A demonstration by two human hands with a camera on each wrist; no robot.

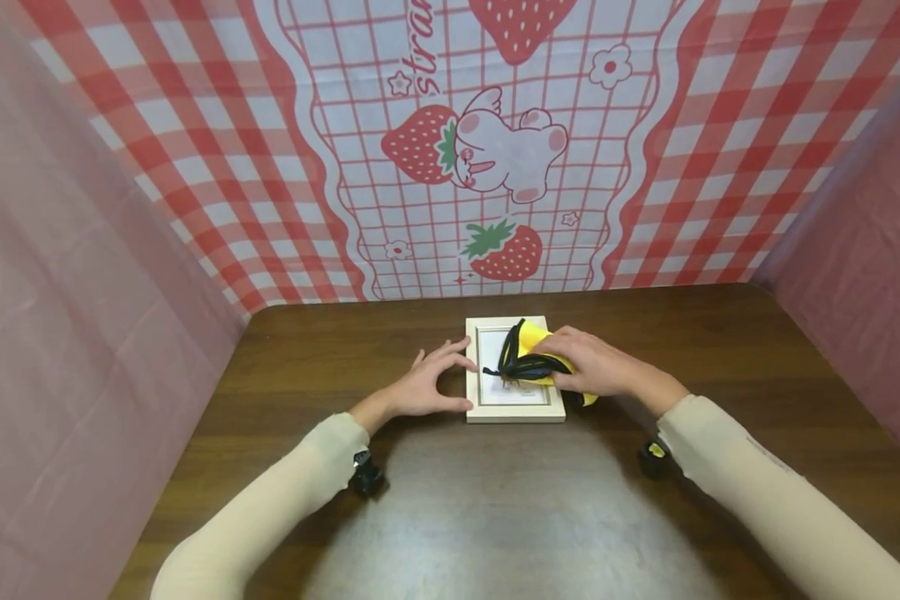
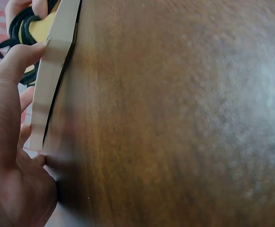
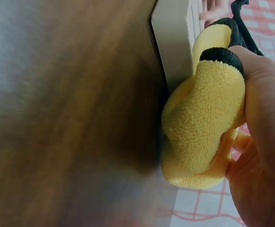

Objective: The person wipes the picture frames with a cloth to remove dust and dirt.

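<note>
A cream picture frame [image 1: 516, 414] lies flat on the wooden table in the head view. My left hand [image 1: 433, 379] is at its left side, thumb at the near corner and fingertips along the edge, with a wide gap between them. In the left wrist view, the thumb [image 2: 31, 54] touches the frame's corner [image 2: 57, 49]. My right hand [image 1: 596, 362] grips a fluffy yellow cloth with black trim [image 1: 528, 337], bunched over the right part of the frame's glass. Close up in the right wrist view, the cloth [image 3: 203, 118] is folded between thumb and fingers, against the frame's side.
The brown wooden table [image 1: 510, 508] reaches back to a red-and-white checked strawberry backdrop [image 1: 495, 167]. Pink curtains [image 1: 82, 292] hang at both sides. Each wrist carries a small black camera [image 1: 366, 473].
</note>
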